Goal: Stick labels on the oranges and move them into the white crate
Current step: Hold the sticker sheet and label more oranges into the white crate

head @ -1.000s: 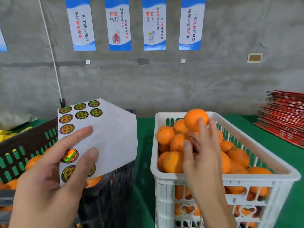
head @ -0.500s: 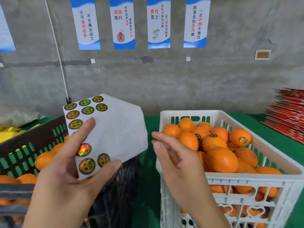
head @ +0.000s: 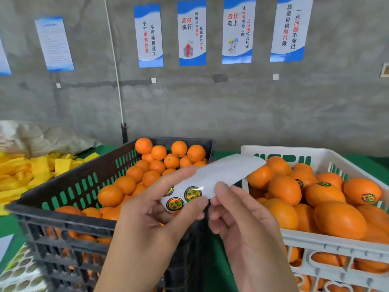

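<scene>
My left hand (head: pixel 151 224) holds a white label sheet (head: pixel 219 175) with round gold-green labels (head: pixel 192 193) near its lower end. My right hand (head: pixel 242 220) has its fingertips at the sheet's lower right edge, beside the labels. The sheet lies nearly flat between the two crates. The black crate (head: pixel 63 216) on the left holds several unlabelled oranges (head: pixel 126 184). The white crate (head: pixel 336 247) on the right is piled with oranges, some bearing labels (head: pixel 362 190).
Yellow foam pieces (head: pixel 25 173) lie at the far left on the green table (head: pixel 212 270). More label sheets (head: pixel 19 272) sit at the bottom left. A grey concrete wall with posters (head: pixel 191 32) stands behind the crates.
My right hand dropped an orange into the white crate, then came left to the label sheet. The sheet tilted down flat, and the view swung left, showing the black crate's oranges.
</scene>
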